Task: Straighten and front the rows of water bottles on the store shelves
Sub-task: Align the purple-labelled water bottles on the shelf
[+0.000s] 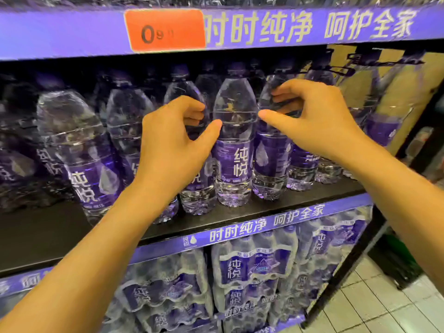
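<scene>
Both hands reach into the middle shelf [240,212], a dark board with a purple front strip, where a row of clear water bottles with purple labels stands near the front edge. The left hand [173,138] has its fingers curled round the shoulder of one bottle [199,188], thumb stretched toward the neighbouring centre bottle [234,140] and touching its side; the grip of this hand is closed on the bottle behind its palm. The right hand [314,116] curls its fingers over the upper part of the next bottle [270,162] to the right of the centre one, thumb pointing left and touching the centre bottle's shoulder; its grip is closed on that bottle too. The centre bottle stands upright between the two hands, label facing out. More bottles [91,152] fill the shelf toward its left end (blurred, so details are hard to read). An orange price tag [165,30] sits on the strip of the shelf above. Shrink-wrapped packs of bottles [252,267] are stacked on the level below.
</scene>
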The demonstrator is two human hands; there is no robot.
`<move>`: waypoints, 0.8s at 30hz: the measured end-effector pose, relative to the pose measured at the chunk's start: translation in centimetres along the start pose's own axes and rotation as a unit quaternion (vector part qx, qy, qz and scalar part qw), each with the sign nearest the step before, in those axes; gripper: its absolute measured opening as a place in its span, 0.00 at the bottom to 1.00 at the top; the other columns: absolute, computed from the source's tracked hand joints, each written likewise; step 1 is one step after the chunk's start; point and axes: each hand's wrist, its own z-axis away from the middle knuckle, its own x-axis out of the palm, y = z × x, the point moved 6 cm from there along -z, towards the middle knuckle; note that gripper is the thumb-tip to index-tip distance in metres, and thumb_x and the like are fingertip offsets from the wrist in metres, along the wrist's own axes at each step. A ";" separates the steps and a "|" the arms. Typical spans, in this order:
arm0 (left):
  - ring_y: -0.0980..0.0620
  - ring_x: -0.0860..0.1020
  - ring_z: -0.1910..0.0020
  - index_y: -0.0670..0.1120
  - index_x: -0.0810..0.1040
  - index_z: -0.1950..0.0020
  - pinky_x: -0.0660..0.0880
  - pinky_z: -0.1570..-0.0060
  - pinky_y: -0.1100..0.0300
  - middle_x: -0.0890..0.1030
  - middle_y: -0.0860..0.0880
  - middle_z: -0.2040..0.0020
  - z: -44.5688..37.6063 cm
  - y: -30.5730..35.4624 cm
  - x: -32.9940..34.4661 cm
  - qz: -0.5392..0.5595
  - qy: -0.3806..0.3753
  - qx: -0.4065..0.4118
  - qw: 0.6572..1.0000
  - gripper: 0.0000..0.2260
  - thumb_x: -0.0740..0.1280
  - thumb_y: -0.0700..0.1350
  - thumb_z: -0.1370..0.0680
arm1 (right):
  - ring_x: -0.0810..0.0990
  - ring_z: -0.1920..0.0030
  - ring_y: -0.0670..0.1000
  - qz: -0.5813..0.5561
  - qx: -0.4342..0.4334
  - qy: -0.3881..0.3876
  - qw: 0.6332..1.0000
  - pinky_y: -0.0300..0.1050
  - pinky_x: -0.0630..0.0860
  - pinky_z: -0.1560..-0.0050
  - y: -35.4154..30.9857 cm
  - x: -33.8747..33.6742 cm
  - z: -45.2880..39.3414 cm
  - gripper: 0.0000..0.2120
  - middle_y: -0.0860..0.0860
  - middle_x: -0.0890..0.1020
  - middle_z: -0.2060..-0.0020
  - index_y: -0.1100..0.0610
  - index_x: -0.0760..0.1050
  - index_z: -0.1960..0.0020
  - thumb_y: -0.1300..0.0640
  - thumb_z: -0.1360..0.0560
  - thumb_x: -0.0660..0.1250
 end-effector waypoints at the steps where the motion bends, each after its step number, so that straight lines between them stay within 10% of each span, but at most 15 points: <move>1: 0.59 0.81 0.52 0.47 0.80 0.43 0.79 0.47 0.57 0.83 0.54 0.51 0.3 0.2 0.9 0.009 -0.011 -0.001 1.000 0.15 0.72 0.53 0.25 | 0.82 0.52 0.46 -0.005 0.011 0.004 1.000 0.32 0.74 0.49 0.7 -0.4 0.6 0.23 0.48 0.82 0.46 0.55 0.77 0.37 0.43 0.27 0.72; 16: 0.46 0.78 0.40 0.42 0.76 0.35 0.73 0.39 0.50 0.80 0.45 0.39 -0.4 7.4 12.4 -0.075 -0.003 0.032 0.997 0.22 0.72 0.51 0.25 | 0.82 0.53 0.47 0.009 0.020 0.011 1.000 0.46 0.78 0.45 13.4 -7.5 2.1 0.21 0.49 0.84 0.52 0.56 0.79 0.43 0.43 0.29 0.74; 24: 0.40 0.73 0.54 0.38 0.74 0.49 0.62 0.60 0.54 0.77 0.39 0.55 -4.4 8.1 14.3 -0.227 0.027 -0.021 0.973 0.22 0.68 0.58 0.24 | 0.75 0.48 0.58 0.093 -0.097 -0.019 0.991 0.45 0.66 0.52 14.7 -4.7 -1.7 0.22 0.56 0.78 0.51 0.61 0.74 0.45 0.42 0.25 0.68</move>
